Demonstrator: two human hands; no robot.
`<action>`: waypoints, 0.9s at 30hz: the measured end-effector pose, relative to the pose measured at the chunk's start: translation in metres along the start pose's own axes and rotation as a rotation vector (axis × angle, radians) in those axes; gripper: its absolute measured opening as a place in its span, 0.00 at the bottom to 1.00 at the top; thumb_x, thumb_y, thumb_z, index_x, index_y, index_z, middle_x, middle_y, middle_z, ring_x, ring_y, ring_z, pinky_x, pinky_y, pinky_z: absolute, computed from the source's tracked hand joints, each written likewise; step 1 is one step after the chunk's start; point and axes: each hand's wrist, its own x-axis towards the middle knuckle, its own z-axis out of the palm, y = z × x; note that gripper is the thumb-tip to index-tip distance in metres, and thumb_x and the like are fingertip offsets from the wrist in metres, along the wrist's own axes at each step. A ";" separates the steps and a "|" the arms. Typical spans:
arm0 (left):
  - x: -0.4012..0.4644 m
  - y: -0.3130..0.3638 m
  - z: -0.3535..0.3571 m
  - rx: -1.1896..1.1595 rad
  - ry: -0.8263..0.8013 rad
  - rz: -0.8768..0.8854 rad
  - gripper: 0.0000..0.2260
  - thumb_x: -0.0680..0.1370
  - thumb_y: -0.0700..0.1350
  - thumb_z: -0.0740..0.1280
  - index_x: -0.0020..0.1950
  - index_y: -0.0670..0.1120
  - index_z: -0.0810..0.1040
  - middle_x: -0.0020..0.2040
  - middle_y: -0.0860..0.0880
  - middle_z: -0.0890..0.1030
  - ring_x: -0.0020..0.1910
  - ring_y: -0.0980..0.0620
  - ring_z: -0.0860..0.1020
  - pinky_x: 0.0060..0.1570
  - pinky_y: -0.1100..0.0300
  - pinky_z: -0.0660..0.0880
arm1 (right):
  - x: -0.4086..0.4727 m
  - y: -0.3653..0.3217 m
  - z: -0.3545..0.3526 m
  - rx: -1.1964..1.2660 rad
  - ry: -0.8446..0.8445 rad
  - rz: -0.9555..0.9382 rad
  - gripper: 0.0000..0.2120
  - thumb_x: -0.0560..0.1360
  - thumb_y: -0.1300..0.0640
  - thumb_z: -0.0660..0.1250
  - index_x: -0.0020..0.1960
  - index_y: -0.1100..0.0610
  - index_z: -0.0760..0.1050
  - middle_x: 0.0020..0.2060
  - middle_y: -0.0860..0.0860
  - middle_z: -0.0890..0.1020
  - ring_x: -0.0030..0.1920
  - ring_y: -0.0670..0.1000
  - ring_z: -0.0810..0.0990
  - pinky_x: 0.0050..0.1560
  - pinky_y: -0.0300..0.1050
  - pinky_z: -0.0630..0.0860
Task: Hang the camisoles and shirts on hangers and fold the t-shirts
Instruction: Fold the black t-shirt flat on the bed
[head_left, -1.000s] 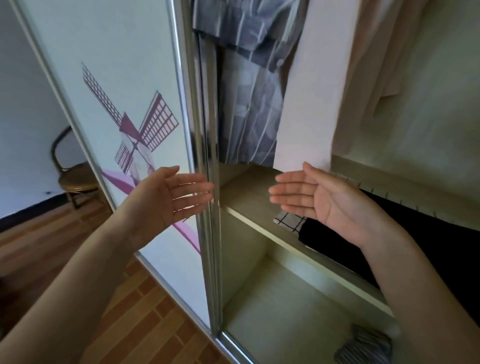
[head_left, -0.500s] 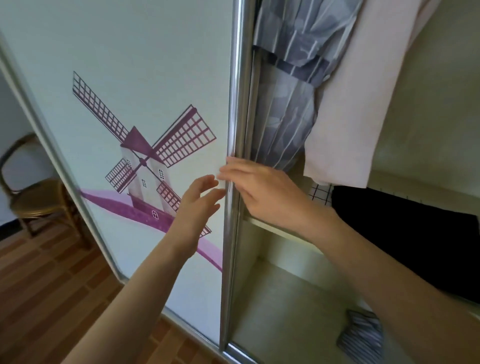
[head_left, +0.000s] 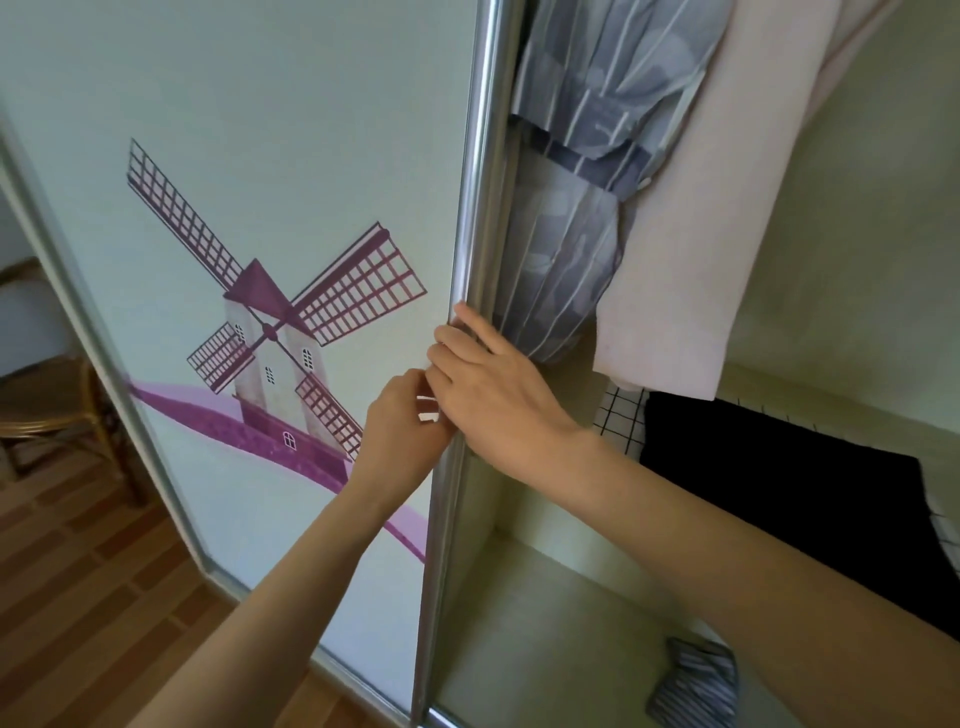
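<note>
Head view, so everything's seen from above, looking down past two bare forearms. Lowest and nearest, a striped bundle (head_left: 696, 688) is seen lying on the wardrobe's bottom shelf (head_left: 545, 639). Further up, the metal door edge (head_left: 470, 291) is grasped by the right hand (head_left: 488, 395), fingers laid over it from the open side. The left hand (head_left: 400, 431) is pressed in right beside it on the door's front, fingers bent toward the same edge, though whether anything is really gripped there can't be told. A purple windmill (head_left: 270, 322) is printed on the sliding door (head_left: 260, 130). Past the hands, black folded cloth (head_left: 810, 478) is stacked on a checked piece (head_left: 618, 415) on the middle shelf. Furthest back, a grey striped shirt (head_left: 576, 218) and a pale pink top (head_left: 696, 249) are hung side by side, touching. A wooden chair (head_left: 47, 410) is parked off left.
</note>
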 end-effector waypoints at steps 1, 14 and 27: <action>-0.002 0.001 0.000 0.000 -0.003 0.001 0.16 0.78 0.38 0.67 0.66 0.42 0.73 0.62 0.46 0.77 0.51 0.56 0.73 0.46 0.70 0.69 | -0.001 0.000 -0.002 -0.013 -0.006 0.007 0.19 0.72 0.58 0.74 0.61 0.61 0.79 0.61 0.58 0.80 0.70 0.58 0.71 0.77 0.59 0.53; -0.028 0.019 0.024 0.021 -0.007 -0.001 0.18 0.78 0.40 0.69 0.68 0.43 0.72 0.65 0.46 0.76 0.52 0.58 0.72 0.52 0.64 0.69 | -0.039 0.010 -0.007 0.046 0.051 0.058 0.19 0.68 0.54 0.78 0.57 0.58 0.83 0.57 0.56 0.83 0.66 0.57 0.76 0.76 0.57 0.57; -0.060 0.049 0.073 0.029 -0.050 0.078 0.16 0.77 0.41 0.70 0.64 0.44 0.74 0.60 0.48 0.79 0.48 0.58 0.74 0.43 0.73 0.67 | -0.111 0.036 -0.019 0.080 0.027 0.095 0.19 0.64 0.59 0.80 0.54 0.62 0.83 0.54 0.59 0.83 0.64 0.60 0.76 0.73 0.59 0.64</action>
